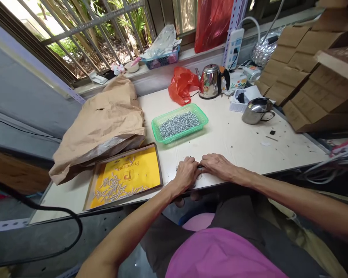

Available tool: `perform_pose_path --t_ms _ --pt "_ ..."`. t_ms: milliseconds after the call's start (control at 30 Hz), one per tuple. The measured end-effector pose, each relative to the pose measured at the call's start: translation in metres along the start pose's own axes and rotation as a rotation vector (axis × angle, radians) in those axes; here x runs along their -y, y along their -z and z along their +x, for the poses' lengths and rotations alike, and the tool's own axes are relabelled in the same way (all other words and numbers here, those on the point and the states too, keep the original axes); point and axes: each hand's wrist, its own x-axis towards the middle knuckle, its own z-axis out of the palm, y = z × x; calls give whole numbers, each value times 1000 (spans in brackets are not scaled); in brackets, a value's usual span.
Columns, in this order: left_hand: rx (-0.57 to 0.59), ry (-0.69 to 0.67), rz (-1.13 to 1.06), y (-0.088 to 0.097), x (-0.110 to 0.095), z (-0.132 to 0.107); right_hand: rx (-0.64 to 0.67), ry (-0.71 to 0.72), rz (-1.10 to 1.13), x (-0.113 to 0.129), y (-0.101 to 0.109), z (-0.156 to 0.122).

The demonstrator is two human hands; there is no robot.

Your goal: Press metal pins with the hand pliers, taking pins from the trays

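Pale cream laminate desk point(232, 144), dark edge, black specks scattered. Bright green lattice plastic basket point(162, 127), heaped with silver metal pins point(179, 124). Yellow printed sheet point(140, 166), black lettering, scattered silver pins point(111, 187) on top, inside brown wooden tray point(161, 170). Tan kraft paper bag point(104, 116), creased. Red plastic bag point(182, 85). Chrome kettle point(209, 81), black handle. Brown cardboard boxes point(304, 77). Magenta shirt point(220, 255) over dark grey trousers point(237, 208).

A stainless kettle point(210, 82) beside a red plastic bag point(182, 85)
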Motion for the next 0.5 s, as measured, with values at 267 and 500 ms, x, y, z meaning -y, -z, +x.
perform_pose_path --t_ms 267,500 --pt "-248 30 -44 -23 -20 -24 -81 134 148 -39 4 12" --pt "-265 -115 -199 -50 -52 -39 -59 -53 -43 -38 15 46"
